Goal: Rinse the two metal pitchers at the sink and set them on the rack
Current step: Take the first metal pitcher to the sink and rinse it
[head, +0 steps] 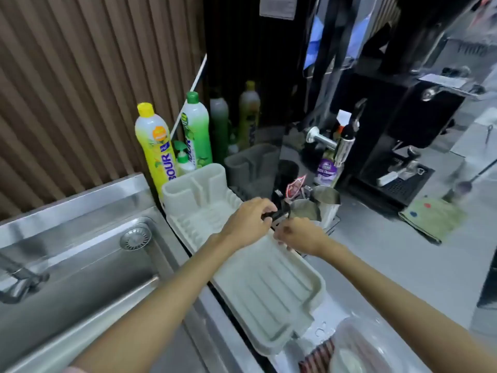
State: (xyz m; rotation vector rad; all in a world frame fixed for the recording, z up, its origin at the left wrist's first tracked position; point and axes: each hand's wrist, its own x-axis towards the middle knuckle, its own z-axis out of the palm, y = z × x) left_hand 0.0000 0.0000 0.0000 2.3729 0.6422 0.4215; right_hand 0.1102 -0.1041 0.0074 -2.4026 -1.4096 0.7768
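Observation:
Two metal pitchers stand side by side just right of the white dish rack, the nearer pitcher in front of the farther pitcher. They seem to sit in a black wire holder. My left hand is over the rack's right edge, fingers pinched on a small black object right beside the nearer pitcher. My right hand is just below it, fingers curled; what it holds is hidden. The sink lies to the left.
Dish soap bottles stand behind the rack against the slatted wall. A black coffee machine and a green cloth are on the counter to the right. A clear container sits at the lower right.

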